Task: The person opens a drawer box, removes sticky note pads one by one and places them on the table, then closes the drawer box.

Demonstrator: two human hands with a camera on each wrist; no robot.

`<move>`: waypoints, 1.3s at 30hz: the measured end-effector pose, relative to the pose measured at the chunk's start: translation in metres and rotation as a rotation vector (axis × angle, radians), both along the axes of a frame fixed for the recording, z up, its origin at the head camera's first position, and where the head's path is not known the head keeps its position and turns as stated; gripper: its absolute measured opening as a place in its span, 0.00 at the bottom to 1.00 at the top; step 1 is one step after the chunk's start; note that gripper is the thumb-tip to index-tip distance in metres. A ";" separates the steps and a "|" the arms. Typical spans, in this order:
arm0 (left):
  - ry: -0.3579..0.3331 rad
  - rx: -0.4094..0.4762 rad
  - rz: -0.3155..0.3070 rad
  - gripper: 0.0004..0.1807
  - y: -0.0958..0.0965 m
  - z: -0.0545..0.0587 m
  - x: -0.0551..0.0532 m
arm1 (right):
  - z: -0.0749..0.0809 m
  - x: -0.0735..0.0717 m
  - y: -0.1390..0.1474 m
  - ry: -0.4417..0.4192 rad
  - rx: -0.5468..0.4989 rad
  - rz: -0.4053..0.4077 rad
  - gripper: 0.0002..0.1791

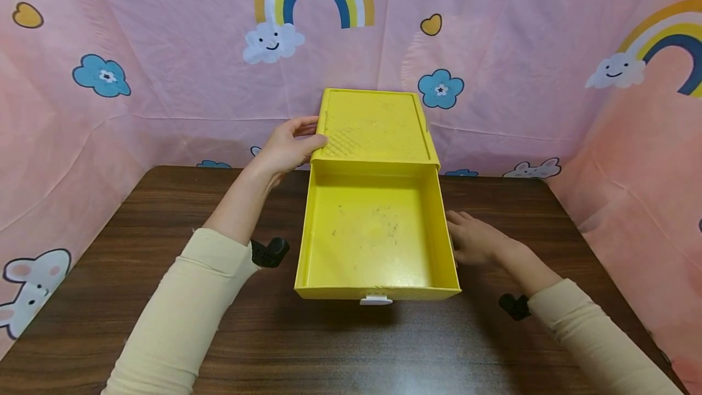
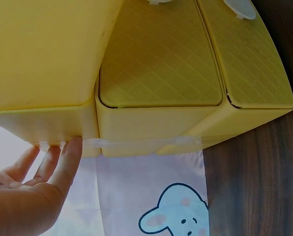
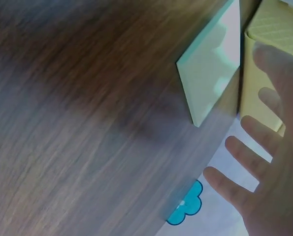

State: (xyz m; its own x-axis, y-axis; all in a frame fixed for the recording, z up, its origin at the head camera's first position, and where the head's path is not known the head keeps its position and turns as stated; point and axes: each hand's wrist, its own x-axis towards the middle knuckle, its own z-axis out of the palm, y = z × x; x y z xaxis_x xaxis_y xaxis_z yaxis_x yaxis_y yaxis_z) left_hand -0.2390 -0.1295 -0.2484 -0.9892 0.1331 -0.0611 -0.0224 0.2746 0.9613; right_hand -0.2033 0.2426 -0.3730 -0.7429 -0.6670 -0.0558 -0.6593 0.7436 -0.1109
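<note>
A yellow drawer cabinet (image 1: 378,127) stands on the table. Its top drawer (image 1: 378,233) is pulled out toward me, with nothing inside but dark specks. My left hand (image 1: 289,146) rests on the cabinet's left edge, thumb on the top and fingertips against the side. In the left wrist view, two lower drawers (image 2: 161,59) are closed, and clear tape runs along the side. My right hand (image 1: 476,239) is right of the drawer, partly hidden by it. In the right wrist view its fingers are spread, holding nothing, near a pale green flat square (image 3: 210,69) beside the cabinet.
The dark wooden table (image 1: 236,340) meets a pink patterned cloth (image 1: 192,78) behind the cabinet and at both sides. A white handle (image 1: 376,301) sticks out of the pulled-out drawer's front.
</note>
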 end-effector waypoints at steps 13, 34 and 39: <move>-0.005 0.014 0.000 0.31 0.000 0.000 -0.001 | 0.010 0.004 0.002 0.122 -0.048 -0.063 0.29; 0.002 0.005 -0.007 0.32 -0.001 0.000 -0.002 | 0.045 0.025 -0.004 0.336 -0.251 -0.090 0.27; 0.000 0.004 -0.007 0.32 -0.001 -0.001 -0.002 | 0.052 0.033 -0.008 0.362 -0.274 -0.099 0.28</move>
State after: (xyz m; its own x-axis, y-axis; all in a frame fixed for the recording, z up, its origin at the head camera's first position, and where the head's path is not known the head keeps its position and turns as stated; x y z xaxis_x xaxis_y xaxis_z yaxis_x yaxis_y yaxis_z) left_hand -0.2410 -0.1307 -0.2492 -0.9883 0.1403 -0.0603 -0.0202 0.2711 0.9623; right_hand -0.1707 0.2348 -0.3206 -0.7432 -0.5457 0.3872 -0.6188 0.7806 -0.0877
